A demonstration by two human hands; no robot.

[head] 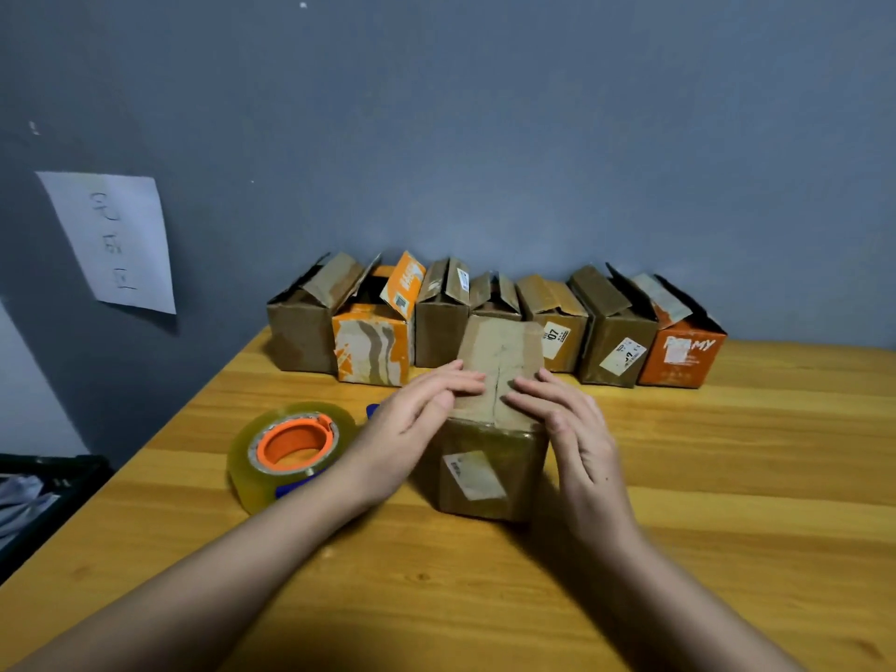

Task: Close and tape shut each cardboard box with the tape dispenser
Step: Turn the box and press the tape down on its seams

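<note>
My left hand [417,419] and right hand [567,429] lie flat, fingers straight, on the two top flaps of the near cardboard box [489,458], one hand per flap. The flaps meet along a centre seam between my fingertips. The box stands on the wooden table [727,477]. The tape dispenser [291,448], a clear roll on an orange core, lies just left of the box, beside my left wrist. Seven more boxes [494,322] stand in a row against the grey wall [485,138], flaps raised.
</note>
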